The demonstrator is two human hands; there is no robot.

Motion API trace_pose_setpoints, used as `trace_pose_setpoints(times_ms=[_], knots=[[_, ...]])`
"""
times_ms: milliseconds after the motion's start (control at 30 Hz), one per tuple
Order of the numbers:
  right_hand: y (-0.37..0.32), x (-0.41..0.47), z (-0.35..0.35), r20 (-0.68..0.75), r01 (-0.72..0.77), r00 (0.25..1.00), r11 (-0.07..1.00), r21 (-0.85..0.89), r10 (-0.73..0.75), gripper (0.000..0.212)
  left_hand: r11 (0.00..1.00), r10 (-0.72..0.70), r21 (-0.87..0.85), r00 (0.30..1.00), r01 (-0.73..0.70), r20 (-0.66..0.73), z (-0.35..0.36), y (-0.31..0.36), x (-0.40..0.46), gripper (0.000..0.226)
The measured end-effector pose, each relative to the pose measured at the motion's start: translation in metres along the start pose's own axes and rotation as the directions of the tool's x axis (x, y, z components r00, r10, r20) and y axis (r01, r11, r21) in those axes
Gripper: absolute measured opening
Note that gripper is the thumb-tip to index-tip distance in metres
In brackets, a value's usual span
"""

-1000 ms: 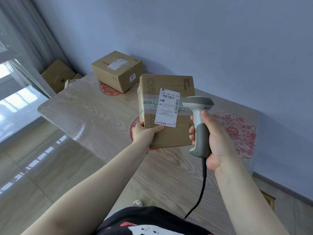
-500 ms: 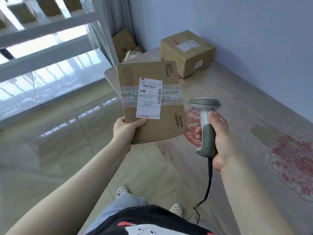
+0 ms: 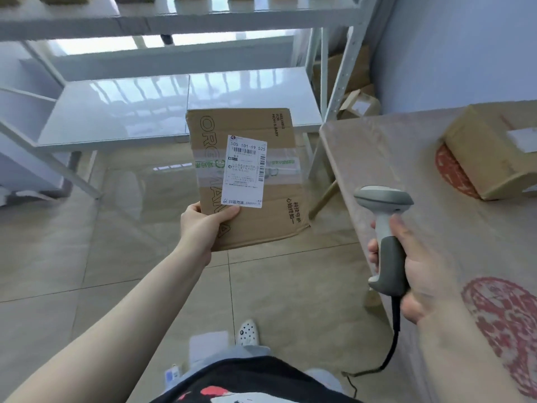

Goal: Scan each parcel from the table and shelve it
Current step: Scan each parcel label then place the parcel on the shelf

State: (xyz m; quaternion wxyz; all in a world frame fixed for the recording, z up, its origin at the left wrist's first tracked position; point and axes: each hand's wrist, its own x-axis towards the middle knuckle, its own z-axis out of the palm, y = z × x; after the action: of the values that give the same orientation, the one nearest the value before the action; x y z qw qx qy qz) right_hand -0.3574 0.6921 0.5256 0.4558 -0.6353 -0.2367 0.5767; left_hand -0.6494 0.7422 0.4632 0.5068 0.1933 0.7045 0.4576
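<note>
1. Left hand (image 3: 203, 225) grips the parcel (image 3: 247, 181) by its near corner, thumb on top, holding it up in the air over the floor (image 3: 87, 257), label (image 3: 245, 171) facing the camera.
2. Right hand (image 3: 418, 274) is wrapped round the scanner (image 3: 385, 228) handle (cable (image 3: 392, 338) trailing down), head up, above the tabletop (image 3: 406, 158) edge.
3. The shelf (image 3: 174, 106) stands just beyond the parcel, its metal board bare and shiny.
4. A second box (image 3: 488, 158) sits on the tabletop, far right.
5. More boxes (image 3: 359, 104) lie in the corner behind the shelf post.
</note>
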Motion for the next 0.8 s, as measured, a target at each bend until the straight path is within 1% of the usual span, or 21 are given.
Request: trace_pose_setpoints(times_ms=[67, 133, 200, 367, 467, 567, 667, 800], knots=[[-0.009, 0.014, 0.034, 0.046, -0.007, 0.999, 0.999, -0.051, 0.009, 0.048, 0.999, -0.003, -0.033, 0.999, 0.002, -0.042, -0.020, 0.012, 0.023, 0.055], [-0.020, 0.028, 0.065, 0.094, 0.008, 0.996, 0.994, -0.111, 0.002, 0.054, 0.997, -0.017, -0.076, 0.996, 0.011, -0.082, -0.036, 0.022, 0.043, 0.052], [-0.031, 0.042, 0.095, 0.134, 0.032, 0.991, 0.988, -0.150, -0.011, 0.055, 0.992, -0.040, -0.122, 0.993, 0.025, -0.114, -0.050, 0.030, 0.062, 0.050], [-0.057, 0.089, 0.176, 0.247, 0.057, 0.969, 0.977, -0.206, -0.004, 0.052, 0.976, -0.076, -0.216, 0.975, 0.030, -0.209, -0.073, 0.049, 0.110, 0.066], [-0.069, 0.121, 0.226, 0.343, 0.067, 0.939, 0.974, -0.216, 0.012, 0.049, 0.970, -0.062, -0.245, 0.959, -0.008, -0.276, -0.086, 0.069, 0.137, 0.069], [-0.085, 0.149, 0.276, 0.432, 0.090, 0.901, 0.965, -0.246, 0.026, 0.050, 0.963, -0.034, -0.262, 0.931, -0.067, -0.364, -0.106, 0.094, 0.163, 0.063], [-0.099, 0.171, 0.325, 0.513, 0.130, 0.858, 0.953, -0.273, 0.030, 0.052, 0.953, -0.010, -0.276, 0.898, -0.125, -0.440, -0.127, 0.118, 0.180, 0.048], [-0.111, 0.184, 0.386, 0.579, 0.168, 0.814, 0.938, -0.304, 0.041, 0.055, 0.935, -0.045, -0.323, 0.854, -0.147, -0.518, -0.162, 0.135, 0.199, 0.034]])
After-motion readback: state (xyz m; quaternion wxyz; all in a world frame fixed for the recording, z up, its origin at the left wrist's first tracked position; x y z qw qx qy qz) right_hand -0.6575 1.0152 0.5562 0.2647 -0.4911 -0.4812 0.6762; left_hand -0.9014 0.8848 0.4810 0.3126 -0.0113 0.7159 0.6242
